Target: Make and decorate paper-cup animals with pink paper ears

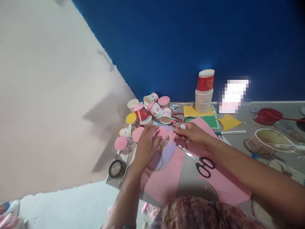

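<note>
Blue wall behind the table [240,117]: left hand [146,144] clasps a pink-capped cup [164,136], right hand [193,133] grips a white marker [183,127].

Setting: a craft corner in a home or classroom, cannot tell which. Grey table [240,119] pushed against a deep blue wall [190,41], white wall [47,79] at left. Far centre: stack of paper cups [203,98]; loose cups [152,111] capped with pink discs in a heap. Coloured paper sheets [207,117], scissors [202,163], tape roll [116,168], marker pen [231,132] spread about. Woven basket [267,141] at right.
</note>
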`<state>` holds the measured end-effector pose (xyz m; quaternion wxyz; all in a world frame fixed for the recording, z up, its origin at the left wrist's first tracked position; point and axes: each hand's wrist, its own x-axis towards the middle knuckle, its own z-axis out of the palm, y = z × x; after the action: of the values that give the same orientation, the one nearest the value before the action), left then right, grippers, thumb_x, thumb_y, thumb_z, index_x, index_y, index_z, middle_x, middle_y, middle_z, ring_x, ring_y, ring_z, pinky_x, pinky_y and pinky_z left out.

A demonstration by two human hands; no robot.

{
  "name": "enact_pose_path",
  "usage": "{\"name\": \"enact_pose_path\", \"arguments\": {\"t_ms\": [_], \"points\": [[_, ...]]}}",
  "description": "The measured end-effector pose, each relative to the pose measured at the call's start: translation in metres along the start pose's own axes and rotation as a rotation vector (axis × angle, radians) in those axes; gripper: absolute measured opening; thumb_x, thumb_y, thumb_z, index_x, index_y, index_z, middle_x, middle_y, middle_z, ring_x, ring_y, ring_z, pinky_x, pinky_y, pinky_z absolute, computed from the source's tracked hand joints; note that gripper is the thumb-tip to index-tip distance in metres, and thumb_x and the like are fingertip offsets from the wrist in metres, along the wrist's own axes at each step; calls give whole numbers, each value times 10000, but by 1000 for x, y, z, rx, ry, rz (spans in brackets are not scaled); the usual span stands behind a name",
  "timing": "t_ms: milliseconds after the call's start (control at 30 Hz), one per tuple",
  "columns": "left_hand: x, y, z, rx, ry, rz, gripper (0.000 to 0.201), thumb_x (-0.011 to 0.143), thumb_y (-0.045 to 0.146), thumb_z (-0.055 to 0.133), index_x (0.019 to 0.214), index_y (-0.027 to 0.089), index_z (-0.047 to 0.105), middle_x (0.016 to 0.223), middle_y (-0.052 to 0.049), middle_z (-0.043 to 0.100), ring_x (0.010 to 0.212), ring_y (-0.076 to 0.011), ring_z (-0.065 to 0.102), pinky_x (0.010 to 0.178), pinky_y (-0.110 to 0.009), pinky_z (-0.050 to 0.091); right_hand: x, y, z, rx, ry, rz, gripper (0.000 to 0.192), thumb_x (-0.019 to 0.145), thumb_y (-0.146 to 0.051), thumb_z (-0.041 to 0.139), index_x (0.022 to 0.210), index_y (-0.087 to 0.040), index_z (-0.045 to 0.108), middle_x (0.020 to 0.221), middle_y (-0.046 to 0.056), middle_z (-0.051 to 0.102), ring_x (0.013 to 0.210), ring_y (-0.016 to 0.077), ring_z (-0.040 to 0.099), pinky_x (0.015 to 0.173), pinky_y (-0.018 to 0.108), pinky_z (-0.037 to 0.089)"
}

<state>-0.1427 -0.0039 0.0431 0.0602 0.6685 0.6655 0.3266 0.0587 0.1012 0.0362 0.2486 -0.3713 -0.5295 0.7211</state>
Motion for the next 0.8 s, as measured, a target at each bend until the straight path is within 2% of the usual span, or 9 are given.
{"name": "enact_pose_path", "arguments": {"t_ms": [133, 267, 333, 400, 500, 667, 800], "points": [[-11, 0, 7, -171, -35, -136, 588, 892, 303, 717, 1436, 238, 503, 1474, -125, 570, 1379, -273, 546, 1137, -450, 471, -11, -5, -17, -46, 23, -21, 492, 771, -661, 785, 745, -177, 703, 597, 11, 617, 500, 111, 498, 478, 266, 414], [-14, -7, 22, -270, -33, -277, 797, 837, 329, 779, 1535, 242, 402, 1567, -159, 493, 1445, -318, 493, 1189, -523, 415, -25, -3, -30, -121, 96, -65, 535, 795, -721, 739, 700, -197, 690, 651, 34, 651, 627, 161, 581, 584, 292, 441], [-13, -11, 27, -329, -41, -307, 867, 811, 329, 803, 1559, 241, 376, 1580, -172, 480, 1465, -335, 474, 1213, -547, 378, -34, -1, -36, -166, 152, -82, 532, 796, -735, 731, 712, -211, 711, 588, 19, 624, 648, 179, 575, 628, 304, 435], [-12, -14, 30, -378, -41, -329, 898, 799, 353, 817, 1570, 246, 369, 1582, -173, 476, 1470, -340, 470, 1223, -550, 364, -44, 1, -42, -197, 212, -101, 532, 779, -753, 733, 703, -227, 714, 526, 0, 582, 638, 187, 553, 646, 313, 424], [-11, -16, 32, -399, -29, -349, 877, 796, 389, 819, 1556, 266, 399, 1571, -154, 487, 1455, -337, 486, 1214, -536, 380, -59, 7, -49, -179, 300, -127, 556, 749, -773, 740, 647, -231, 679, 599, 10, 627, 653, 185, 551, 638, 311, 423], [-11, -21, 38, -452, -8, -350, 847, 810, 361, 799, 1555, 289, 402, 1586, -134, 482, 1486, -326, 453, 1237, -534, 353, -72, 28, -61, 9, 389, -95, 566, 789, -782, 690, 767, -217, 669, 588, -16, 572, 509, 130, 464, 494, 287, 376], [-13, -27, 42, -435, 7, -359, 833, 804, 275, 773, 1551, 332, 408, 1580, -119, 499, 1474, -327, 467, 1239, -573, 342, -69, 40, -74, 131, 354, -93, 562, 673, -716, 829, 873, -221, 652, 711, 21, 674, 627, 174, 626, 578, 318, 502]]}}
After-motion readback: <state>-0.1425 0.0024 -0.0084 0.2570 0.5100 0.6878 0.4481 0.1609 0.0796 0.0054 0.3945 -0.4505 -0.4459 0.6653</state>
